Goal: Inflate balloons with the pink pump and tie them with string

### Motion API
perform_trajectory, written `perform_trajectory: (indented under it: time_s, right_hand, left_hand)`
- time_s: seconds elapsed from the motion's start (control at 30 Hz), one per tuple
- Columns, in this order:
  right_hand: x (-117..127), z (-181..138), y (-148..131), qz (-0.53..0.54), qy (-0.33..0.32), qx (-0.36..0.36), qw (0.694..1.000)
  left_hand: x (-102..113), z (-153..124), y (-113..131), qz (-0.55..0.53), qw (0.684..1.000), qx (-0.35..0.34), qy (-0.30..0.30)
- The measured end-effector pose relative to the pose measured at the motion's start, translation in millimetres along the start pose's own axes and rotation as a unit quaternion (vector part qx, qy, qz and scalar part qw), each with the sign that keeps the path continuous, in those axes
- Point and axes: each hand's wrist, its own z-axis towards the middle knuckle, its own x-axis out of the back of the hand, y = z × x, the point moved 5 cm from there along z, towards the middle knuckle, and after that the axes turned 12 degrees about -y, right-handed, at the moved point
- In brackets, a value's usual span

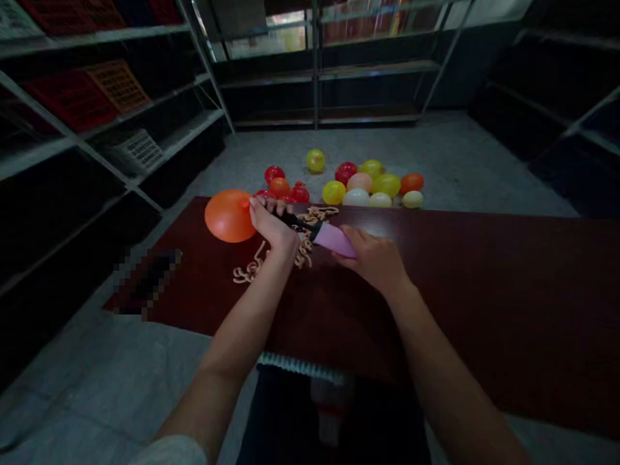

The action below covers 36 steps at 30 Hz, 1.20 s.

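Observation:
An orange balloon [229,216], swollen round, sits at the left end of a hand balloon pump [334,239] with a pink barrel and black parts. My left hand [274,223] is closed at the balloon's neck, its fingers around the black end of the pump; the nozzle itself is hidden. Wrapped round the pink barrel is my right hand [372,255], farther right and slightly lower. Both hands are above the dark red table. Beneath them lie loose tan, curly uninflated balloons [249,271], partly covered by my left forearm.
The dark red table [484,278] stretches to the right. Beyond it, several inflated balloons [358,183] in red, yellow, orange and white lie on the grey floor [445,155]. Metal shelves [368,68] stand at the back; shelves with crates [119,84] stand left. A pixelated dark patch [150,281] covers the table's left end.

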Motion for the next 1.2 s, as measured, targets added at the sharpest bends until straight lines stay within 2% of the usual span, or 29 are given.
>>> perform_trajectory:
  time_s: [0.27,0.4,0.5,0.57,0.6,0.67,0.73,0.8,0.97,1.07,1.2]
  right_hand:
    - [-11.4,4.1,-9.2,0.067,0.002,0.0,0.998]
    - [-10.0,7.4,-15.0,0.171,-0.012,-0.011,0.985]
    - [-8.4,9.0,-24.6,0.274,-0.076,-0.024,0.958]
    - [-6.9,5.4,-34.7,0.364,-0.12,-0.03,0.923]
    - [-6.6,1.6,-40.6,0.421,-0.138,-0.037,0.896]
    - [-7.4,-10.5,-54.9,0.547,-0.171,-0.059,0.818]
    - [-9.1,-27.0,-72.6,0.657,-0.193,-0.073,0.725]
    - [-9.1,-44.7,-91.3,0.726,-0.195,-0.058,0.657]
    - [-17.0,-88.7,-128.4,0.826,-0.199,-0.049,0.525]
    - [-23.0,-111.8,-141.9,0.845,-0.211,-0.06,0.487]
    - [-28.4,-134.3,-149.4,0.845,-0.226,-0.08,0.477]
  left_hand:
    - [-7.3,-15.0,-4.4,0.031,0.999,0.025,-0.016]
    - [-6.3,-0.4,0.3,0.016,0.999,0.036,-0.027]
    - [-4.2,16.7,3.4,0.019,0.996,0.081,-0.013]
    - [-6.0,27.4,8.3,0.023,0.993,0.117,-0.009]
    - [-8.2,32.0,12.1,0.026,0.991,0.133,-0.011]
    - [-13.8,39.0,21.8,0.032,0.986,0.16,-0.022]
    - [-18.8,42.5,32.0,0.041,0.98,0.19,-0.033]
    - [-20.6,43.3,42.2,0.052,0.975,0.214,-0.039]
    - [-10.7,39.8,66.1,0.072,0.968,0.238,-0.03]
    - [-0.4,35.3,82.1,0.072,0.97,0.232,-0.019]
    - [10.5,21.0,102.0,0.071,0.973,0.22,-0.006]
